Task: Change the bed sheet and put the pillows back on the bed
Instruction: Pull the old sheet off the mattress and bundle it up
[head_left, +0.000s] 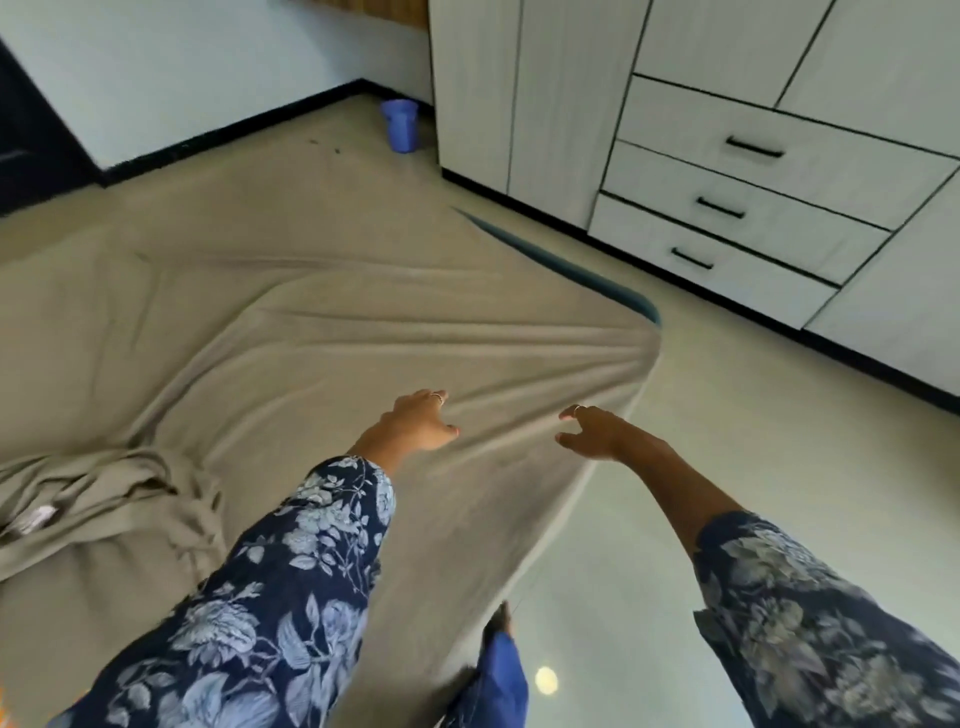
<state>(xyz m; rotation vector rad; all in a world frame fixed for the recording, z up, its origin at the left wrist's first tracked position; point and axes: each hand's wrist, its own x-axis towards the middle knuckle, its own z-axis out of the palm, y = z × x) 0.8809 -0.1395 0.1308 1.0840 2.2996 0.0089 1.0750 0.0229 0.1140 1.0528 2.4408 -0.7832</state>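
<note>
A beige bed sheet (332, 332) covers the bed and is pulled into creases toward the near right corner. A strip of blue mattress (582, 265) shows along the right edge of the bed. My left hand (421, 423) reaches out over the sheet with relaxed, spread fingers and holds nothing. Close to the bed's edge, my right hand (597, 434) hovers over the sheet with loosely curved fingers, also holding nothing. A bunched heap of the same beige cloth (98, 493) lies at the left. No pillows are in view.
White wardrobe and drawers (753, 171) with black handles stand to the right, across a strip of glossy floor (727, 405). A blue bin (399, 124) sits on the floor in the far corner. A dark doorway (26, 145) is at the far left.
</note>
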